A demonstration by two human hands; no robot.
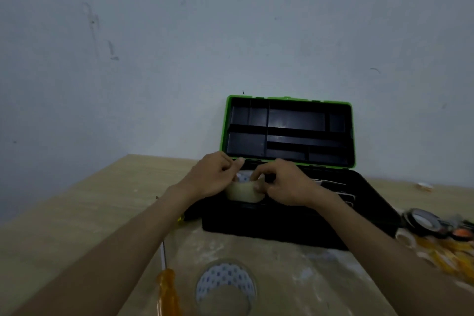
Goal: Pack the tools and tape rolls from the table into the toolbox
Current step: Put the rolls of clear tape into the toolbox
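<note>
Tape roll (242,194): held over the left end of the toolbox (282,226), just above its rim.
Left hand (211,178): fingers curled round the roll.
Right hand (283,185): pinching its edge.
Tip: lower it flat, then let go.

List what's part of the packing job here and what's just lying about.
Job: toolbox, open; pale tape roll, gripped by left hand and right hand; amber-handled screwdriver; clear tape roll; black tape roll; blurred yellow tools.
Lying about: small scrap by the wall; white smears.
</note>
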